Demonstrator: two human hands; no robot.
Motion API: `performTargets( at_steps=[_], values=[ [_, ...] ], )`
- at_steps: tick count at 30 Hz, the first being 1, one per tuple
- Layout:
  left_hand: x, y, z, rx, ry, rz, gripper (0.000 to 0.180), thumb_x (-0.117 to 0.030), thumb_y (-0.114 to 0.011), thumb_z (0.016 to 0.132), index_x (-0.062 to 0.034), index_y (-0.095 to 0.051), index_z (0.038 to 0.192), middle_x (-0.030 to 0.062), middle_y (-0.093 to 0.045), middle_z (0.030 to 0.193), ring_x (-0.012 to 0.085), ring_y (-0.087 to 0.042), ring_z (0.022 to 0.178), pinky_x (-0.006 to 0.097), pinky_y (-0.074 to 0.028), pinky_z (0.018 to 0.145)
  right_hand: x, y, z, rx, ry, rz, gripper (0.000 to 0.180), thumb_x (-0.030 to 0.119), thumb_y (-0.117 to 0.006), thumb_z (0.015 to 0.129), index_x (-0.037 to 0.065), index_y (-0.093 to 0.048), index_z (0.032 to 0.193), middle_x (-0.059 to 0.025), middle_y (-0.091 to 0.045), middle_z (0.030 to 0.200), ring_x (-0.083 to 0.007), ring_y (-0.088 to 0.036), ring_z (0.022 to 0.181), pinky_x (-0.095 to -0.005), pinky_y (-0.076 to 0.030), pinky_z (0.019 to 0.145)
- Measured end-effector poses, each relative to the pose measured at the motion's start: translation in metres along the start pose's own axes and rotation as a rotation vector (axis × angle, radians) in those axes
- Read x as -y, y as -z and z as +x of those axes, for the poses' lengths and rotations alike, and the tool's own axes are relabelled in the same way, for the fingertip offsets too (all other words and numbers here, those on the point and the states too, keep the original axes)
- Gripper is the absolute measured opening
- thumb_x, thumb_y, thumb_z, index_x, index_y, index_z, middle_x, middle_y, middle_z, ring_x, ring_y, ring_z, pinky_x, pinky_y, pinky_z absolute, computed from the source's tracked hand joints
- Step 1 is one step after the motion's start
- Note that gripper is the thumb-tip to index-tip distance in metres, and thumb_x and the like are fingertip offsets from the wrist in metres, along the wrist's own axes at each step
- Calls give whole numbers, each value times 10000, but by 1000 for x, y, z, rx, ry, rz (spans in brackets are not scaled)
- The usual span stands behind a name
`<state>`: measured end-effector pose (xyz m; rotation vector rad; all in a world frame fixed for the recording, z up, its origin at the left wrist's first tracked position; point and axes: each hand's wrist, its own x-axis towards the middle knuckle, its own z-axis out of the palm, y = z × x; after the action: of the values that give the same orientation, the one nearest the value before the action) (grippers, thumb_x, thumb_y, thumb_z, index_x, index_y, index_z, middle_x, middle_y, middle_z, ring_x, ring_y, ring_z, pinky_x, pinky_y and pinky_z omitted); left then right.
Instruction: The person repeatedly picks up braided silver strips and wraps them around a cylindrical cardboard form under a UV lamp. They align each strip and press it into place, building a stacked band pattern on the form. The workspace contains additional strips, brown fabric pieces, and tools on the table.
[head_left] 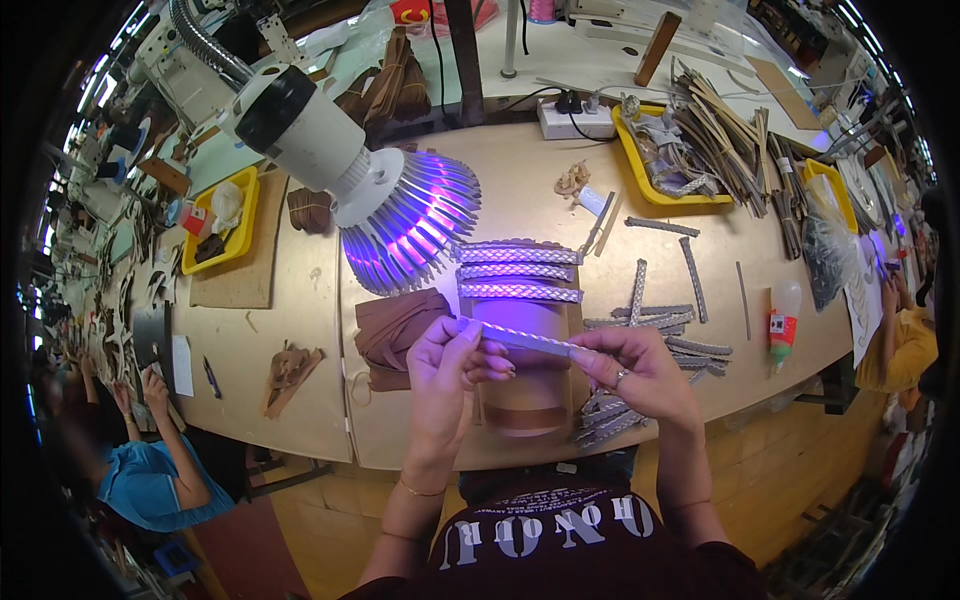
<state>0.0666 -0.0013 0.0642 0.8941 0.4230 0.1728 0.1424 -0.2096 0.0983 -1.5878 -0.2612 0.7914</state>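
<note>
Stretched between my two hands is a narrow braided strip [527,341], pale on its upper side. My left hand [450,362] pinches its left end. The right end sits in the closed fingers of my right hand [634,372], which wears a ring. Just beyond, several braided strips [520,272] lie side by side across a rounded form [525,400]. Purple light from a finned lamp [415,225] falls on them. A stack of flat brown strips [395,335] rests beside my left hand. Loose braided strips [690,350] are piled to the right of the form.
Yellow trays [680,198] [245,240] stand at the back right and left. A white power strip [577,120] lies at the back. A red-labelled bottle [783,320] stands at the right, a pen [212,377] lies at the left. Other people [160,470] sit at both sides.
</note>
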Motion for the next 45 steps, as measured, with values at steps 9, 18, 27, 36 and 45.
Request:
performTargets(
  at_steps=[9, 18, 27, 36, 45],
  values=[
    [-5, -10, -10, 33, 25, 167, 201, -148, -558, 990, 35, -574, 1070, 151, -663, 816, 170, -666, 608, 257, -563, 534, 2, -6, -4, -112, 285, -240, 206, 87, -650, 924, -34, -692, 1085, -20, -659, 817, -59, -570, 711, -214, -467, 644],
    [-5, -20, -10, 93, -31, 206, 142, -92, -592, 962, 37, -563, 1015, 144, -664, 861, 161, -666, 669, 273, -568, 626, -10, 8, -14, -79, 147, 30, 279, 107, -647, 934, -19, -650, 1183, -23, -671, 908, -60, -579, 779, -209, -476, 692],
    [16, -51, -31, 191, -306, 579, 177, -19, -537, 960, 44, -531, 1125, 127, -634, 933, 149, -640, 757, 262, -543, 697, -72, 135, -54, -873, 221, -63, 269, 156, -621, 959, -22, -660, 1156, 0, -623, 813, -34, -536, 740, -178, -422, 664],
    [43, -56, -37, 594, -754, 1172, 200, -7, -756, 754, -58, -681, 932, 64, -692, 903, 223, -674, 763, 318, -510, 681, -133, 177, -46, -1323, -32, -1189, 416, 278, -639, 910, 78, -597, 1272, -193, -483, 1291, -363, -433, 1222, -481, -337, 1008],
    [49, -37, -38, 613, -939, 1253, 211, -55, -777, 736, -87, -681, 922, 31, -684, 891, 185, -672, 780, 308, -479, 690, -92, 104, -21, -850, 226, -1099, 327, 197, -735, 813, 158, -670, 1131, -108, -535, 1236, -314, -500, 1141, -434, -362, 983]
  ],
)
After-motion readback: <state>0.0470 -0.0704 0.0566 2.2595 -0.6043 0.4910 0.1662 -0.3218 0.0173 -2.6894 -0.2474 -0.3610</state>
